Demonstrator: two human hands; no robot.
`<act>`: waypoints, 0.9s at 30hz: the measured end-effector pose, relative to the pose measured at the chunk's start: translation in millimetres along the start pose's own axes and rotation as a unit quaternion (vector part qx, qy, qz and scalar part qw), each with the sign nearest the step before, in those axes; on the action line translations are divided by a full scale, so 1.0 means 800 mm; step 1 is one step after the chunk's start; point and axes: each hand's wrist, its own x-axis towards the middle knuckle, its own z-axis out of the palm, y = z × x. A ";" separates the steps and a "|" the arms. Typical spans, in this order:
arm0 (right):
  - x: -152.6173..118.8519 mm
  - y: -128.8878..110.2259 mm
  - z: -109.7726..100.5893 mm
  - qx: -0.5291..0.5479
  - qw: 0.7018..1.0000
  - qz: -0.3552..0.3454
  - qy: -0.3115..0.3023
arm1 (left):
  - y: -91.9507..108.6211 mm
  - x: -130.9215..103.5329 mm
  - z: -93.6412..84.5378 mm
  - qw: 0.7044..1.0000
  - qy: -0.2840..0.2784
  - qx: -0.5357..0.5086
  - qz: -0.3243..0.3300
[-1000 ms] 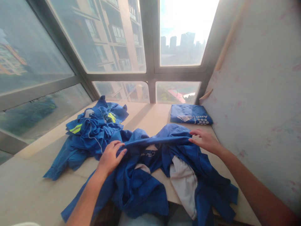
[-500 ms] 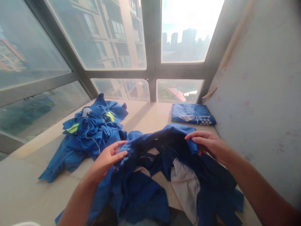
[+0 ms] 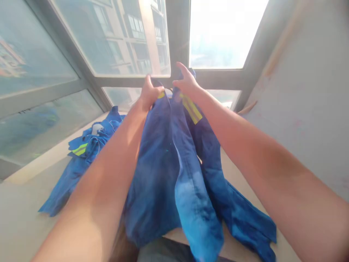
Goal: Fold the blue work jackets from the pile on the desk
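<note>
**Blue garment (image 3: 158, 156) held up by its far end in both hands**

Tall windows (image 3: 109, 40), framed in grey, rise behind the garment. To its right stands a pale wall (image 3: 305, 109), and beneath it spreads a cream counter (image 3: 24, 214), bare at the garment's far left. The garment itself slopes from the raised hands down toward the person, its lower folds reaching the counter's near edge; one sleeve-like length trails to the right over the counter. Left of the garment lies a rumpled blue heap (image 3: 91, 145) of cloth, partly covered by the left forearm. The left hand (image 3: 149, 92) grips the garment's top left corner, fingers closed on the cloth; the right hand (image 3: 187, 82) grips the top right, though glare and blur soften its fingers. Smallest, a yellow reflective band (image 3: 192, 109) crosses the garment just below the right hand.
</note>
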 end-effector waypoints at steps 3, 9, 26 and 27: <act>-0.027 0.025 0.013 -0.072 0.996 0.003 -0.043 | -0.032 -0.027 0.016 0.995 -0.025 0.091 0.015; -0.249 0.022 0.032 -0.195 0.969 0.090 -0.120 | -0.091 -0.234 0.042 0.975 -0.111 0.192 0.022; -0.569 -0.001 -0.009 -0.250 0.934 0.008 -0.257 | -0.134 -0.569 0.003 0.940 -0.209 0.251 0.093; -0.571 0.000 -0.021 -0.252 0.934 0.003 -0.255 | -0.136 -0.569 -0.004 0.938 -0.217 0.251 0.100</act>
